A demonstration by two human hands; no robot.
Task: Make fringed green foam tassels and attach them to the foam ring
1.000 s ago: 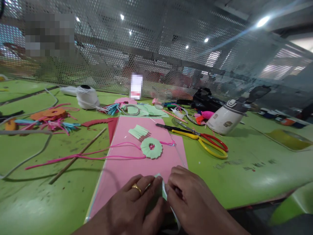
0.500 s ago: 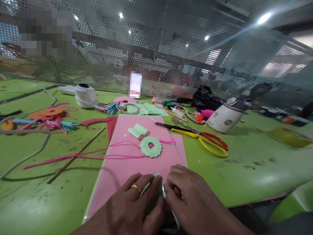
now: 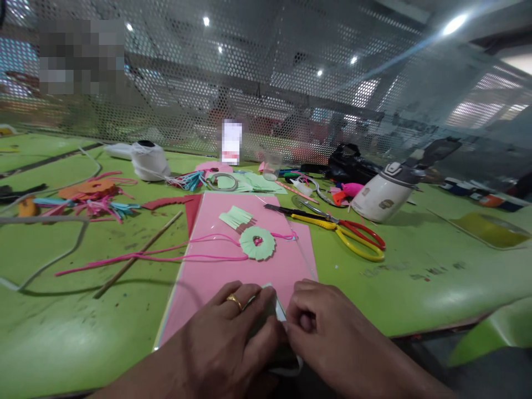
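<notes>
Green paper (image 3: 280, 311) is found between the two hands, over the near end of a pink sheet (image 3: 220, 280). By the left hand (image 3: 233, 332), the paper is held clamped under bent fingers; the fingers of the right hand (image 3: 332, 324) are curled at its right edge, but whether that edge is pinched cannot be told. Since the earlier views, the left thumb has been brought across to the right thumb, and a wider pale face has been exposed between the hands. Continued handling of the paper is judged, with no release noted. Beyond the grip, a green scalloped rosette (image 3: 265, 252) and a fringed green piece (image 3: 235, 216) have been left undisturbed; scissors (image 3: 316, 221) are noted farther right.
</notes>
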